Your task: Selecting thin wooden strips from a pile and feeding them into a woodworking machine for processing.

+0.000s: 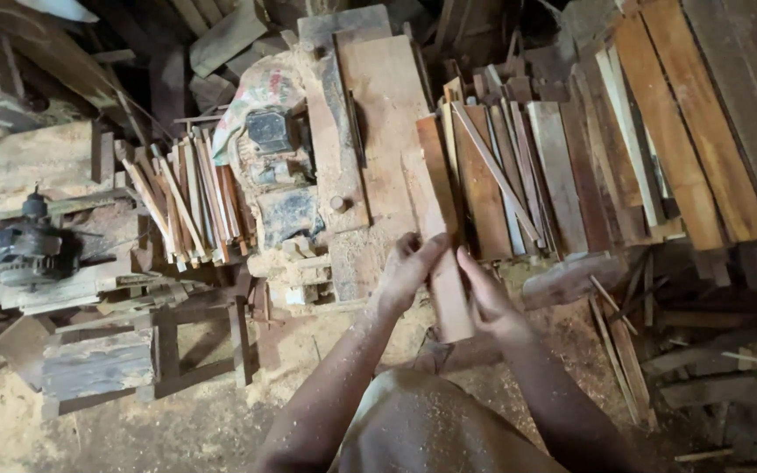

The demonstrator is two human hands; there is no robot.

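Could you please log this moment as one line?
left hand: grips wooden board | right hand: grips same board | board: on sawdusty workbench

Wooden workbench (378,96) at centre frame, dusty, running toward 12 o'clock. On it: a long flat board (435,219), its near end overhanging at 6 o'clock; a dark machine block (284,210) at 9 o'clock of the board, a patterned cloth (256,92) bunched above it. Stack of planks (527,175) at 3 o'clock. Bundle of thin sticks (190,197) at 9 o'clock. Floor (133,429) below, covered in sawdust, with a low wooden stool (146,350) at 8 o'clock.
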